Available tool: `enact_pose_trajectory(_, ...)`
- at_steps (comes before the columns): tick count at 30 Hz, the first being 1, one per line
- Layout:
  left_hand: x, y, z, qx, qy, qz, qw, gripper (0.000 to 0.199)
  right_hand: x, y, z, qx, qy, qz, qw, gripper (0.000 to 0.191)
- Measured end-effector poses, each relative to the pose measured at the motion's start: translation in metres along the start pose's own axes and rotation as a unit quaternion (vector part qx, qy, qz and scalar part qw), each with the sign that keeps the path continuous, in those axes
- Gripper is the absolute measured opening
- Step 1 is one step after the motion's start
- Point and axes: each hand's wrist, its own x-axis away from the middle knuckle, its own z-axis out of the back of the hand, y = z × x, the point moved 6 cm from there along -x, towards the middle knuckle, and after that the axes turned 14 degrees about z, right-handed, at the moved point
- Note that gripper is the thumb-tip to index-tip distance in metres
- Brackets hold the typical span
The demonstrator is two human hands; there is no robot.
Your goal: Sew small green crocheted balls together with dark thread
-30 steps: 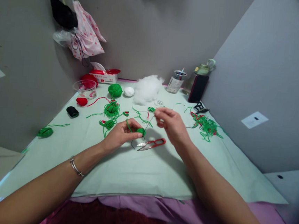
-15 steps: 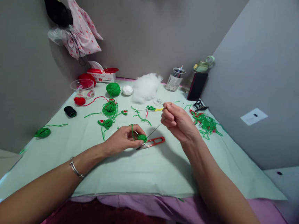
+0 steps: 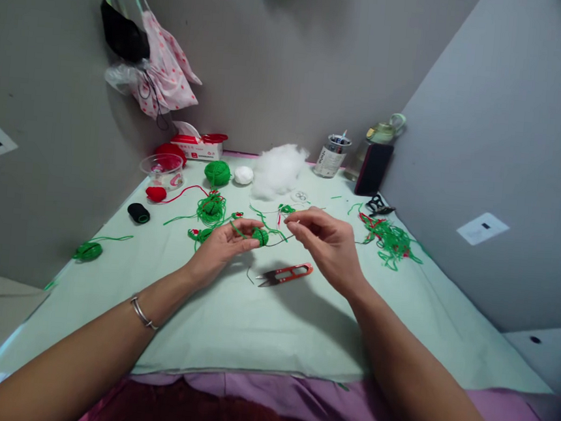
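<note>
My left hand (image 3: 223, 243) pinches a small green crocheted piece (image 3: 260, 236) between thumb and fingers, and a green yarn tail lies over those fingers. From the piece, a dark thread (image 3: 277, 243) runs across to my right hand (image 3: 324, 240). The thumb and forefinger of that hand are closed on a thin, pale needle (image 3: 298, 222), only partly visible. On the cloth below both hands lie red-handled thread snips (image 3: 285, 274), blades towards the left. A short dark thread scrap (image 3: 250, 275) is beside the blade tips.
Behind my hands are green yarn bundles (image 3: 210, 208), a green yarn ball (image 3: 217, 173) and white stuffing (image 3: 278, 171). Tangled green and red yarn (image 3: 390, 240) lies right, a black spool (image 3: 139, 212) left. A tin (image 3: 332, 156), phone (image 3: 374, 169) and bottle (image 3: 383, 131) stand at the back.
My right hand has come down and closer to my left hand, and the thread between them has gone from taut to slack. The left hand has lifted the green piece off the snips.
</note>
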Motion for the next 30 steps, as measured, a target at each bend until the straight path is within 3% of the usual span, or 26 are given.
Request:
enact_pose_trajectory(3, -0.001, 0.001, 0.003, 0.024, 0.008, 0.003, 1.0, 0.035, 0.006, -0.001, -0.013, 0.034, -0.055, -0.002, 0.998, 0.013)
enact_pose_trajectory(9, 0.001, 0.006, 0.005, 0.047, 0.029, -0.013, 0.998, 0.033, 0.016, 0.012, -0.033, 0.036, -0.13, -0.076, 0.988, 0.015)
enact_pose_trajectory(24, 0.002, 0.006, 0.008, 0.041, 0.063, -0.027, 0.997, 0.034, 0.02, 0.021, -0.039, 0.05, -0.132, -0.1, 0.985, 0.013)
enact_pose_trajectory(30, 0.003, 0.003, 0.005, 0.109, 0.061, 0.012, 0.992, 0.036, 0.021, 0.02, -0.044, 0.046, -0.108, -0.076, 0.99, 0.012)
